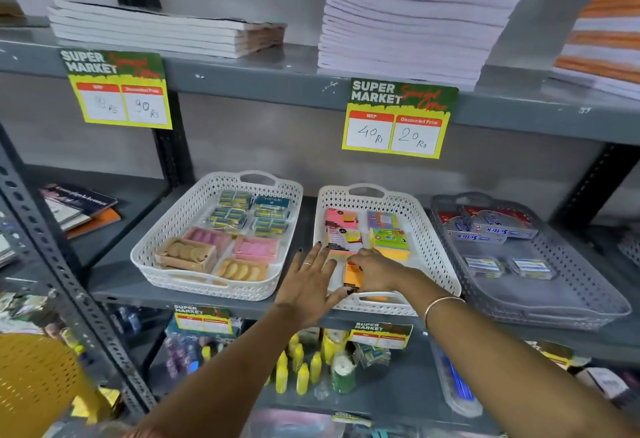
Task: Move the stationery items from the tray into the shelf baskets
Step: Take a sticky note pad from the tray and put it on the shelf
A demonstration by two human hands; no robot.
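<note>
my right hand [375,271] pinched on an orange sticky-note pack [352,275], low in the middle white basket [436,247] | my left hand [308,281] spread flat, touching its left rim | pack looks light, stiff, slick-wrapped: hold by edges | more packs just beyond

Even, bright light; soft, edge-warped focus.

The right hand [375,269] hides part of the orange sticky-note pack [352,275]; the yellow tray [38,378] is cut off at lower left.
</note>
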